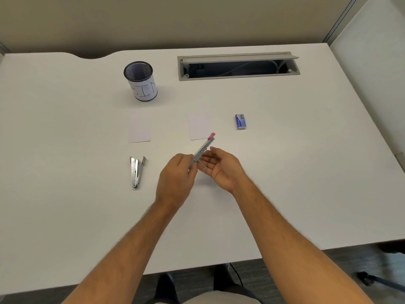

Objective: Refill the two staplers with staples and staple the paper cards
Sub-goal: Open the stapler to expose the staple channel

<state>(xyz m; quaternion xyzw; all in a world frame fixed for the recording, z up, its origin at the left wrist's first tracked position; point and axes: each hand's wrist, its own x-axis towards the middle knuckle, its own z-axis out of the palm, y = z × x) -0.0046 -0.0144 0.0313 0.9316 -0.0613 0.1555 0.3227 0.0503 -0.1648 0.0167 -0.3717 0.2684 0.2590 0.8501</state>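
The black mesh cup toward the far edge of the desk wears a white paper wrap hand-lettered "BIN"; the small blue staple box on the right side has print too small for me to read. My left hand pinches the lower end of a slim metal stapler, its silver body angled up and away to a pink tip that overlaps the near corner of the right paper card. My right hand lies open beside it, palm up, fingers relaxed under the stapler's lower end; whether they touch the metal I cannot tell, and my left fingers hide that end. The left paper card is pale and nearly blends into the white desk. Nearer me on the left lies the second stapler, bare metal, its arms splayed apart into a narrow V. At the far edge a grey cable tray stands open, dark inside, with a cable faintly seen.
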